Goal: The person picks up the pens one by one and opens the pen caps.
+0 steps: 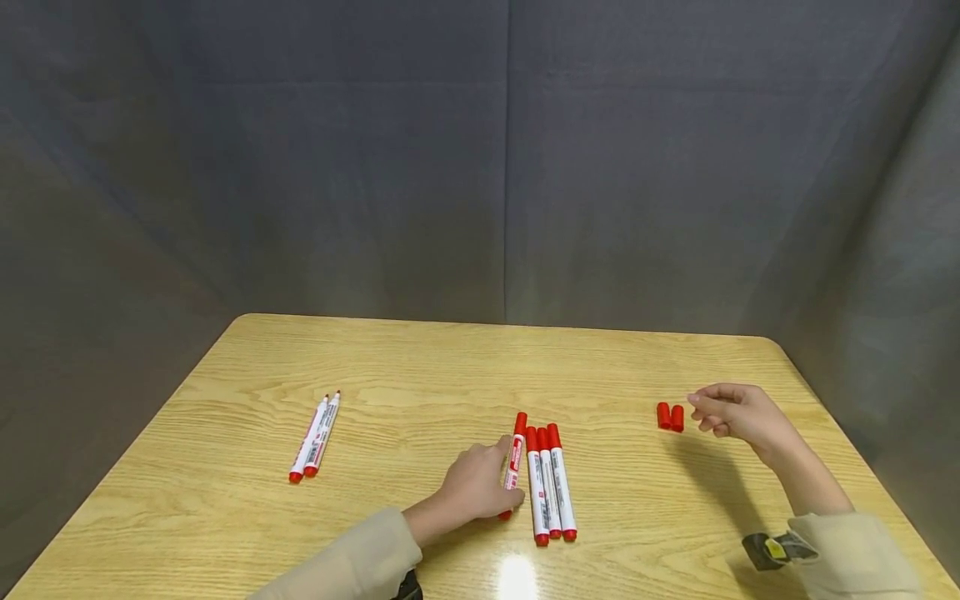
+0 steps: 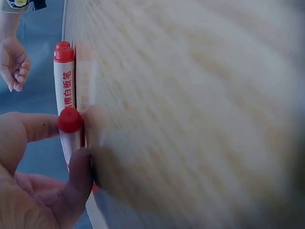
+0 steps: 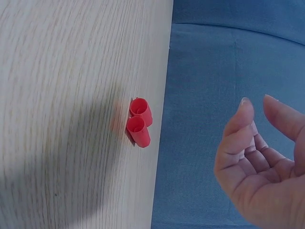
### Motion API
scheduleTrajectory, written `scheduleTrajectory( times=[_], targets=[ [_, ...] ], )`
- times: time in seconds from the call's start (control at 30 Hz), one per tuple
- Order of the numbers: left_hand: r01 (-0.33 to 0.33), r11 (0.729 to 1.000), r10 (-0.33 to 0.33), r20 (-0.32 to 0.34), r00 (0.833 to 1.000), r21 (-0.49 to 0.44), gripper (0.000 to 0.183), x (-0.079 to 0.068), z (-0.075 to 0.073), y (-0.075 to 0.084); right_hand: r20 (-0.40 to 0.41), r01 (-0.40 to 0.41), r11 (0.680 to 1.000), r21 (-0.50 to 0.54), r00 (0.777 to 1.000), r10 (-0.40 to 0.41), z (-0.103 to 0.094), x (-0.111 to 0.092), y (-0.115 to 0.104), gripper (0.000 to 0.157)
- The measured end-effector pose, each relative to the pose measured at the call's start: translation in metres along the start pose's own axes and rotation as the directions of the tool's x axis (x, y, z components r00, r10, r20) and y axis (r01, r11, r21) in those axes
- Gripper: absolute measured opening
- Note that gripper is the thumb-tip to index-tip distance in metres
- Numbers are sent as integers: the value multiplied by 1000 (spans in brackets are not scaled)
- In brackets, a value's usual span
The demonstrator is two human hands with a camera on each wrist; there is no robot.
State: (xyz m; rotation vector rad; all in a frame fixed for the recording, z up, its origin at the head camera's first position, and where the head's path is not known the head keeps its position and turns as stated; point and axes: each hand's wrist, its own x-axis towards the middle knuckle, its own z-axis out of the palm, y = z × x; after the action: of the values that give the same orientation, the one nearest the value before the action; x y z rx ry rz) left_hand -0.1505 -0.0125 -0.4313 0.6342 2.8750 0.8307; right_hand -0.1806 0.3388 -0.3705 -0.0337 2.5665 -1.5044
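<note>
With thumb and fingers on either side, my left hand (image 1: 474,483) pinches a capped red whiteboard marker (image 1: 516,457) lying on the table. The marker's red end (image 2: 70,120) shows between the fingertips in the left wrist view. Right of it, three more capped markers (image 1: 537,492) lie side by side. My right hand (image 1: 738,414) hovers over the table's right part, its fingers loosely bent and a gap between thumb and forefinger (image 3: 244,112). It holds nothing. Just left of that hand, two loose red caps (image 1: 677,418) lie together, their hollow ends visible in the right wrist view.
On the left part of the wooden table (image 1: 420,367), two uncapped markers (image 1: 322,437) lie close together, tips pointing away. A grey curtain (image 1: 360,192) hangs behind the far edge and along both sides.
</note>
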Motion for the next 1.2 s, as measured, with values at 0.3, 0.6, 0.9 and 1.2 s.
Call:
scheduleTrajectory(
  times=[0.3,0.6,0.9,1.2],
  targets=[
    [-49,993,45,46,998,104,61,1,2,1,0,-3,1000,10,1000,3,2,-2,1,43],
    [-77,997,77,49,996,5,37,1,0,-5,2,8,1000,10,1000,-8,5,-4,2,42],
    [-68,930,83,27,996,-361,54,-6,-9,-11,5,11,1000,23,1000,-12,5,-5,4,42],
    [7,791,24,43,999,-611,55,-11,-22,-12,26,40,998,46,999,-41,8,-5,0,40]
  ],
)
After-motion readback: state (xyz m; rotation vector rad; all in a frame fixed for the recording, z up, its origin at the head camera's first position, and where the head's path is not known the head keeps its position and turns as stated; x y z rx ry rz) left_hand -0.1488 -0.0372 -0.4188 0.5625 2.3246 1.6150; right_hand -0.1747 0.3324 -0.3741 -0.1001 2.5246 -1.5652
